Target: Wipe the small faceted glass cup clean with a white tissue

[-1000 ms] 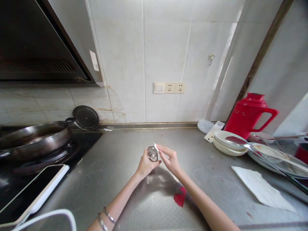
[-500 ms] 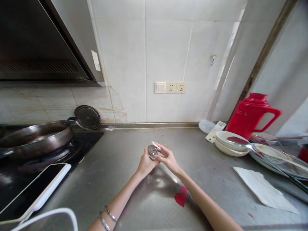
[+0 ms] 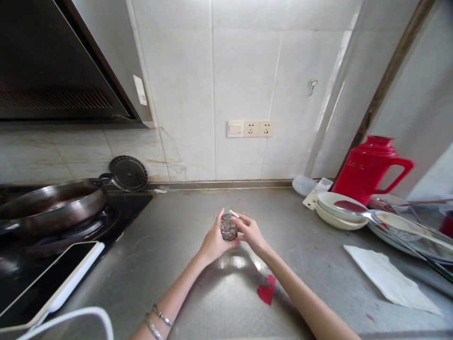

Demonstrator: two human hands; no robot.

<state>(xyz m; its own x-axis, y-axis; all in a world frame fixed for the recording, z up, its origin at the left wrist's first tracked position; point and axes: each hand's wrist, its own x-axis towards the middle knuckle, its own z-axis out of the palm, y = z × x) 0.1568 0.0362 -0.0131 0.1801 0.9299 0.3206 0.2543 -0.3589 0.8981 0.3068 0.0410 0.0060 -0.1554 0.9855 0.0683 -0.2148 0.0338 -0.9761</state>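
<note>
Hands meet above the middle of the steel tabletop (image 3: 184,264), left hand (image 3: 214,241) cupping a small glass jar (image 3: 228,227) while right hand (image 3: 252,231) pinches its rim, work apparently unfinished.

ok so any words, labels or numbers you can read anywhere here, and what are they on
No text can be read.
white sticker on the range hood: print too small to read.
white box by the red thermos: dark marks, blurred.
red thermos: faint raised lettering, illegible.
small shiny object held between left hand and right hand: no legible label.
</note>
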